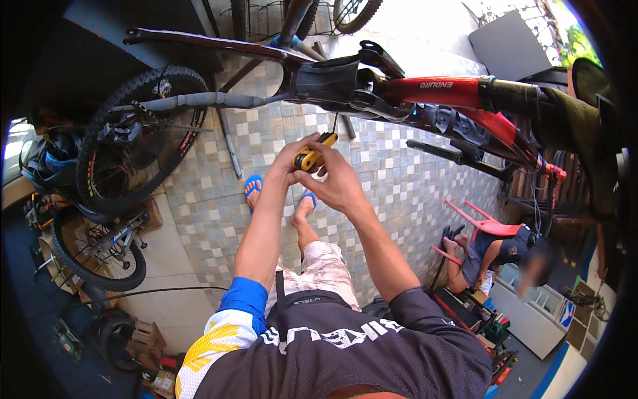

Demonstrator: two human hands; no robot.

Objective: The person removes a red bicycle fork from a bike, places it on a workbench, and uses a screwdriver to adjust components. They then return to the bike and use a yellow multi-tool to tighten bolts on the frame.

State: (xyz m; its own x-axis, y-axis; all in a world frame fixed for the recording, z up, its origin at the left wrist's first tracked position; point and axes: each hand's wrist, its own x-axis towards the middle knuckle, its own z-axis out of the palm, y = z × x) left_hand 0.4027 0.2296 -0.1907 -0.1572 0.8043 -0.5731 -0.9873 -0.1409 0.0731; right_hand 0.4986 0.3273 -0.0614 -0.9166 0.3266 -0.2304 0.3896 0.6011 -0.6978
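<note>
A yellow and black folding hex key set (307, 159) is between my two hands, just below the bike frame. The fingers of my left hand (290, 158) are closed round its far side. My right hand (337, 181) grips it from the right, thumb and fingers bent against it. One thin dark key (335, 122) stands out of the set and points up toward the frame's underside; whether its tip touches the frame, I cannot tell. The red and black bike frame (432, 91) hangs across the view above my hands, with a grey-covered arm (199, 101) reaching left.
A bicycle wheel (143, 139) stands at the left, with a second small-looking bike wheel (100, 249) below it. On the right, a person (492, 256) sits on a red chair (488, 225) near a white cabinet (531, 319). Tiled floor (219, 219) lies beneath my feet in blue flip-flops.
</note>
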